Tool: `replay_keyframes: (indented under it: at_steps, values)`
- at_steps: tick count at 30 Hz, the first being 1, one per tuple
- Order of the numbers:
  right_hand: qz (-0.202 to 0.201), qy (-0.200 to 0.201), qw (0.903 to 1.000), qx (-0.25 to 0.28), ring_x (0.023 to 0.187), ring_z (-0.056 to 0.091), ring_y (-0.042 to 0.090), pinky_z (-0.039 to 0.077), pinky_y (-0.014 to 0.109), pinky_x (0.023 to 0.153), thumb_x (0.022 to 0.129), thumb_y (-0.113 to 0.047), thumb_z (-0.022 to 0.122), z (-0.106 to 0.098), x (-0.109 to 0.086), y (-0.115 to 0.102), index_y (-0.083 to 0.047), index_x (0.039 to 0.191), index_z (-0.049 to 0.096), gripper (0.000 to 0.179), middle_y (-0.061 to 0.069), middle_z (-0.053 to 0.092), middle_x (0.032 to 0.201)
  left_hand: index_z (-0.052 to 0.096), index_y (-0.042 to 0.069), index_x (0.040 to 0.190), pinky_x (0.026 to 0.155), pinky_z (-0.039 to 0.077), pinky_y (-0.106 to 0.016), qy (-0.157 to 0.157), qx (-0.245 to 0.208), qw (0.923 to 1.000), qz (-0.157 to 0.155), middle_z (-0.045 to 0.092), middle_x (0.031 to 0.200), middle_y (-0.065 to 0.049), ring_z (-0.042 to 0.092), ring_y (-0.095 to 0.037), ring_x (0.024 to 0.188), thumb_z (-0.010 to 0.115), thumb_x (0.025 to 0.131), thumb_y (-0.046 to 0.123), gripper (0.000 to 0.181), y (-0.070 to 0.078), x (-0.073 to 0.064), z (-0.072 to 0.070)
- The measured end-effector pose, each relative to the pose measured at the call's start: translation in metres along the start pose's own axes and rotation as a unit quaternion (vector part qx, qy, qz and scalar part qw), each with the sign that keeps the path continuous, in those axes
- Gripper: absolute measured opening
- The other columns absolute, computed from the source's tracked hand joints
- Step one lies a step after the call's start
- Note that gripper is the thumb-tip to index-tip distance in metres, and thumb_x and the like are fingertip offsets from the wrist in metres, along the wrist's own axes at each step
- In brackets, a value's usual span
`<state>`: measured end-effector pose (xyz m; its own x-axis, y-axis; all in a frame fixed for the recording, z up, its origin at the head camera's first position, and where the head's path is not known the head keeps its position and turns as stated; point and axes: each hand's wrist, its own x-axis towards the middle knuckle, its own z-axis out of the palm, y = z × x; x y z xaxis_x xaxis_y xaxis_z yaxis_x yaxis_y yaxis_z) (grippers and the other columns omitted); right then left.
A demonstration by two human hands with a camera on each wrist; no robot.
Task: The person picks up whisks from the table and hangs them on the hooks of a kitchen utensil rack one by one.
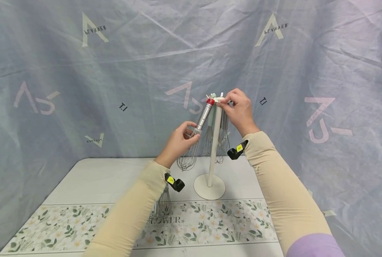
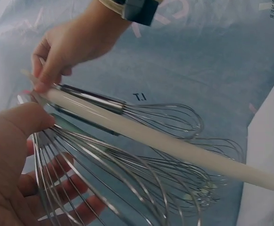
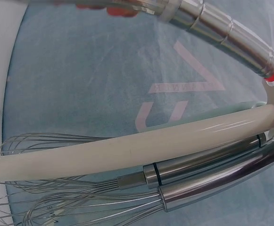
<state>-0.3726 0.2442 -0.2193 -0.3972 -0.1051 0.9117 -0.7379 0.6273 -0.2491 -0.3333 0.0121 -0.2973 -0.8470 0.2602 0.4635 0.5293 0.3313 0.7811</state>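
My left hand [image 1: 179, 139] holds a whisk [image 1: 204, 116] with a silver handle and a red end cap, its fingers and thumb about the lower handle and the top of the wires. The whisk tilts, red end up against the rim of a white utensil stand [image 1: 214, 148]. My right hand [image 1: 240, 109] pinches the top of that stand between thumb and fingers. More whisks hang round the post: silver-handled ones [image 3: 221, 179] on one side and a pale green-handled one [image 2: 80, 134] on another. The red end's loop is partly hidden at the hooks.
The stand's round base [image 1: 209, 189] rests on a white table [image 1: 107, 178]. Another whisk [image 1: 163, 204] lies nearer, partly behind the left forearm, on a floral printed strip [image 1: 223, 223]. A grey-blue printed curtain [image 1: 139, 89] hangs behind and at both sides.
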Motion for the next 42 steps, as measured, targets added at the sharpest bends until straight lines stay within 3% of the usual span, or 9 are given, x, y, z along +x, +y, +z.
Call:
replay_keyframes:
  at_steps: [14, 24, 28, 35, 38, 42]
  values:
    - [-0.008, -0.038, 0.9991, 0.019, 0.088, 0.058, 0.021, 0.046, 0.028, 0.078, 0.087, -0.009, 0.080, -0.004, 0.001, 0.006, -0.003, 0.087, 0.074, 0.008, 0.008, 0.063, 0.096, 0.053, 0.016, 0.140, 0.084, 0.057, -0.039, -0.031, -0.021, 0.9977, -0.056, 0.063, 0.120, -0.007, 0.064, -0.023, 0.105, 0.072, 0.097, 0.024, 0.048, -0.028, -0.006, 0.027]
    - [-0.008, -0.034, 0.9982, 0.049, 0.089, 0.061, 0.019, 0.050, 0.024, 0.081, 0.086, -0.007, 0.080, -0.008, -0.001, 0.021, -0.003, 0.085, 0.071, 0.010, 0.008, 0.066, 0.097, 0.050, 0.014, 0.144, 0.085, 0.056, -0.039, -0.036, -0.025, 0.9975, -0.055, 0.063, 0.123, -0.005, 0.063, -0.023, 0.109, 0.072, 0.096, 0.027, 0.054, -0.041, -0.011, 0.033]
    - [-0.002, -0.039, 0.9981, 0.048, 0.095, 0.059, 0.019, 0.048, 0.028, 0.086, 0.087, -0.009, 0.080, -0.009, -0.001, 0.023, -0.002, 0.085, 0.069, 0.013, 0.007, 0.064, 0.101, 0.050, 0.017, 0.144, 0.085, 0.057, -0.039, -0.036, -0.028, 0.9977, -0.050, 0.063, 0.124, -0.005, 0.063, -0.023, 0.110, 0.072, 0.097, 0.028, 0.054, -0.041, -0.011, 0.035]
    - [-0.001, -0.041, 0.9977, 0.053, 0.126, 0.055, 0.023, 0.045, 0.041, 0.105, 0.086, -0.008, 0.080, -0.008, 0.000, 0.024, -0.003, 0.084, 0.066, 0.016, 0.012, 0.061, 0.103, 0.050, 0.016, 0.144, 0.086, 0.057, -0.039, -0.035, -0.031, 0.9978, -0.047, 0.062, 0.124, -0.006, 0.063, -0.023, 0.111, 0.071, 0.097, 0.027, 0.053, -0.039, -0.013, 0.035]
    - [0.010, -0.043, 0.9968, 0.067, 0.124, 0.057, 0.023, 0.047, 0.040, 0.102, 0.085, -0.008, 0.080, -0.007, 0.000, 0.024, -0.003, 0.083, 0.065, 0.016, 0.011, 0.058, 0.100, 0.050, 0.017, 0.144, 0.087, 0.056, -0.040, -0.035, -0.029, 0.9979, -0.045, 0.062, 0.125, -0.006, 0.063, -0.023, 0.111, 0.071, 0.097, 0.027, 0.052, -0.039, -0.013, 0.036]
    - [0.025, -0.040, 0.9951, 0.086, 0.117, 0.058, 0.025, 0.044, 0.033, 0.089, 0.085, -0.004, 0.080, -0.006, 0.000, 0.024, -0.001, 0.082, 0.064, 0.017, 0.011, 0.056, 0.098, 0.050, 0.017, 0.144, 0.087, 0.056, -0.039, -0.035, -0.027, 0.9980, -0.046, 0.062, 0.124, -0.005, 0.063, -0.023, 0.111, 0.071, 0.097, 0.027, 0.053, -0.041, -0.012, 0.036]
